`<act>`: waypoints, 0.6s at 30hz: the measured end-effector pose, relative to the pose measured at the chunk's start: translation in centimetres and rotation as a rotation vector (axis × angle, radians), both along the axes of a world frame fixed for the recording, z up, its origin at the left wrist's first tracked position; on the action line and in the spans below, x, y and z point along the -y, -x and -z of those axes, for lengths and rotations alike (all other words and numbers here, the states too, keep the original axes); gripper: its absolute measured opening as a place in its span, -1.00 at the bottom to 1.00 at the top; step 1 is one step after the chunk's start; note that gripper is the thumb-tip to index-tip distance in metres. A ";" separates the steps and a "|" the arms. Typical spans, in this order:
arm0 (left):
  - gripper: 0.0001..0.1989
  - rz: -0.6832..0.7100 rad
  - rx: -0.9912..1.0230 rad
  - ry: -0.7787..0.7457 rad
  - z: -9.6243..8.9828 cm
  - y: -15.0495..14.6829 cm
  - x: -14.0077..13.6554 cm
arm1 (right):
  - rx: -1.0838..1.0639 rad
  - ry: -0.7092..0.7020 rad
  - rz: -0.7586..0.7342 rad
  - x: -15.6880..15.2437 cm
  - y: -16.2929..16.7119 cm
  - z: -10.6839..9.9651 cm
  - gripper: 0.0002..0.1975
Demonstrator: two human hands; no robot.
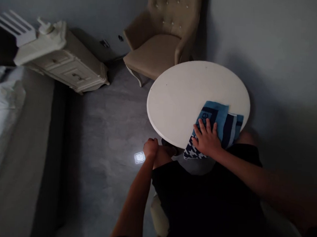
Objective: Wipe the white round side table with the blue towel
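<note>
My right hand (207, 139) lies flat with spread fingers on a folded cloth (219, 117). The cloth looks like a towel or scarf in blue, navy and light stripes, with dark lettering and a houndstooth-patterned part. It rests at the near right of a round white table (178, 98), and its patterned corner hangs over the edge. My left hand (150, 147) is closed in a loose fist beside my knee, left of the table's near edge. No object shows in it.
A tan tufted armchair (157, 54) stands behind the table. Against the wall at the left is a white cabinet (70, 68) with a pump bottle (45, 26) on top. A bed (20, 131) runs along the left side. A bright square of light (139, 157) shows on the grey floor.
</note>
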State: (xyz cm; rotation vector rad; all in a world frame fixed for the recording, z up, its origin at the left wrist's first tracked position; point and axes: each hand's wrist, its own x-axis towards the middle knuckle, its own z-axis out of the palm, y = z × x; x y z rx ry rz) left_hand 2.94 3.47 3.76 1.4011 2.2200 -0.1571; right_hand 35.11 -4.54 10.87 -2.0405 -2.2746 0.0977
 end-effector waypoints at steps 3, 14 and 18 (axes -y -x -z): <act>-0.46 0.031 -0.039 0.027 -0.1 -0.1 0.1 | -0.044 0.011 -0.020 -0.6 0.4 0.0 -0.27; -0.51 -0.046 0.027 0.019 -1.0 -0.7 0.6 | -0.047 -0.078 -0.073 -0.4 1.3 0.8 -0.29; -0.51 -0.094 0.048 0.041 -2.0 -1.1 1.0 | -0.114 -0.162 -0.061 -0.6 1.8 1.6 -0.17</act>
